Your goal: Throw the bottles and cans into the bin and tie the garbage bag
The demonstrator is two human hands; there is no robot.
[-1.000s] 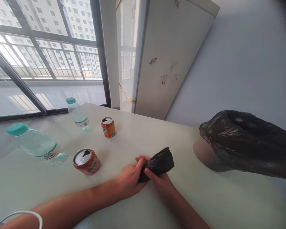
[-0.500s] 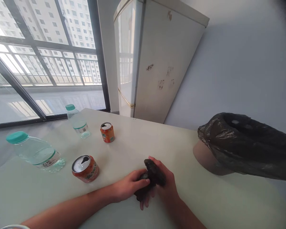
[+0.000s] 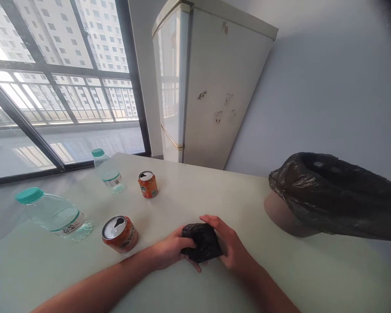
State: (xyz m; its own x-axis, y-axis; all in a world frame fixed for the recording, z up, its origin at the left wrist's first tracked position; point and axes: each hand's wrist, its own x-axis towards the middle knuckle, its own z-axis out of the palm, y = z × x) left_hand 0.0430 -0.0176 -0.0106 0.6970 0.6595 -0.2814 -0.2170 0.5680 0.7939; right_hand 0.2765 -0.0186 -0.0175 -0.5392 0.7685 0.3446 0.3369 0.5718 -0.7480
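Observation:
A bunched-up black plastic bag point(image 3: 203, 242) is between my two hands, just above the near part of the table. My left hand point(image 3: 172, 250) grips its left side, with the thumb across the top and the fingers underneath, their tips showing below. My right hand point(image 3: 230, 243) curves around the bag's right side, its forefinger reaching along the far edge. Part of the right hand's grip is hidden behind the bundle. To the left of my left hand stands an opened orange drink can point(image 3: 120, 234), and a second orange can point(image 3: 147, 184) is farther back.
Two clear bottles with green caps, a near bottle point(image 3: 57, 215) and a far bottle point(image 3: 109, 171), stand on the left of the pale table point(image 3: 195, 187). At right is a bin point(image 3: 282, 216) lined with a dark bag point(image 3: 339, 204). A fridge point(image 3: 221, 87) stands beyond the table.
The black bag has turned from a narrow, folded-over shape into a broader, flatter bundle facing me. My right hand has shifted slightly to the bag's right side, while the left keeps its hold.

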